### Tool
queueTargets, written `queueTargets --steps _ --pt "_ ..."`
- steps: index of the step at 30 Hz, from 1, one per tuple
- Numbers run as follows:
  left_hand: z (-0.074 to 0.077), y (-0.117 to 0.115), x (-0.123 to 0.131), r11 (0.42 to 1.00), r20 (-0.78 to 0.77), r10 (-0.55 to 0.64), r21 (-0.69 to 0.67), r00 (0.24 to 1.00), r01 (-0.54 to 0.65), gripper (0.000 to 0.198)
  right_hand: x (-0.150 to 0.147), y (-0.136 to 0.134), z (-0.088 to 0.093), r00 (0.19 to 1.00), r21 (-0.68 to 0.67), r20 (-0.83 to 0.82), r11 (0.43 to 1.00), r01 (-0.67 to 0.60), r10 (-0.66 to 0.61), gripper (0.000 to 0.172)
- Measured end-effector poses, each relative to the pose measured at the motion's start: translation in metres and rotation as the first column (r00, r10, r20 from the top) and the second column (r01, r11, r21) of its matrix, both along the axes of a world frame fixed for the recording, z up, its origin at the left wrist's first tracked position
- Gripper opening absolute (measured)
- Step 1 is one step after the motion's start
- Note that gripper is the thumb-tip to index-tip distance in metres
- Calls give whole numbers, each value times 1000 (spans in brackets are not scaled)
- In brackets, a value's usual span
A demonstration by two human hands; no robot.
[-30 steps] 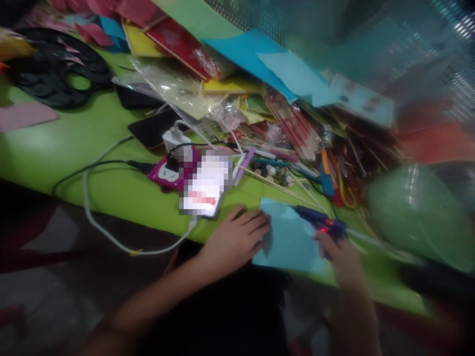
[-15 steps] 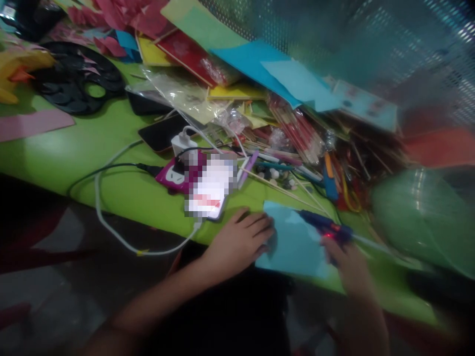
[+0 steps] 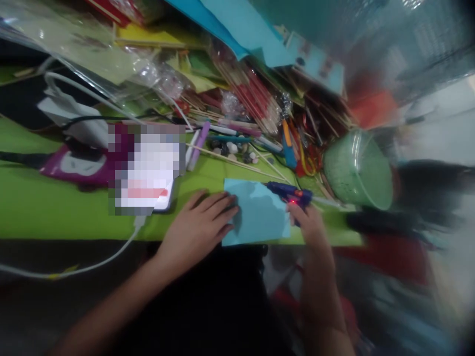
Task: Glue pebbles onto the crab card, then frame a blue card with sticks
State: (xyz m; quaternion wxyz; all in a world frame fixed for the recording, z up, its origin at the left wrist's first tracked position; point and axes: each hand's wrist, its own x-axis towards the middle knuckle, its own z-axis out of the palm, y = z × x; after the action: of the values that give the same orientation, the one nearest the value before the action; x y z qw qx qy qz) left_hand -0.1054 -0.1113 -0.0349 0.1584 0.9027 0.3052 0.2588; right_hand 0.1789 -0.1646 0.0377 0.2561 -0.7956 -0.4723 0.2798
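Observation:
A light blue sheet of paper (image 3: pixel 256 212) lies at the front edge of the green table (image 3: pixel 196 173). My left hand (image 3: pixel 198 220) rests flat with fingers stretched out, their tips on the sheet's left edge. My right hand (image 3: pixel 308 222) is wrapped round a dark blue glue gun (image 3: pixel 302 195) with a red light glowing on it. Its nozzle points left, over the sheet's upper edge. From its back end a whitish glue stick (image 3: pixel 326 201) sticks out to the right.
Left of my hands, a phone (image 3: pixel 152 173) with a blurred-out screen lies by a purple power strip (image 3: pixel 74 165) with a white charger (image 3: pixel 72 116). Behind are markers (image 3: pixel 200 143), pebbles (image 3: pixel 232 147), scissors (image 3: pixel 309 160) and bundled sticks (image 3: pixel 252 94). A green bin (image 3: pixel 358 170) stands at right.
The view has swung to the right and closer, so the phone and bin appear further left. My left hand stays on the sheet, and my right hand still holds the glue gun.

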Motion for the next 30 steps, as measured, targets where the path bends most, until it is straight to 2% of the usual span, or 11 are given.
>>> queueTargets --steps 14,19,25,30 --pt "-3 -3 2 1000 -26 19 -17 999 -19 31 12 3 -12 993 -44 99 998 -53 57 44" --pt "-3 -3 1 1000 -34 18 -22 999 -19 30 18 2 -9 989 -67 99 992 -108 114 40" --pt "-1 -3 0 1000 -20 14 -15 1000 -14 30 2 4 -2 994 -67 110 998 -19 26 40" --pt "1 0 0 1000 -12 4 -2 1000 -4 31 0 2 -1 995 -29 91 999 -39 41 42"
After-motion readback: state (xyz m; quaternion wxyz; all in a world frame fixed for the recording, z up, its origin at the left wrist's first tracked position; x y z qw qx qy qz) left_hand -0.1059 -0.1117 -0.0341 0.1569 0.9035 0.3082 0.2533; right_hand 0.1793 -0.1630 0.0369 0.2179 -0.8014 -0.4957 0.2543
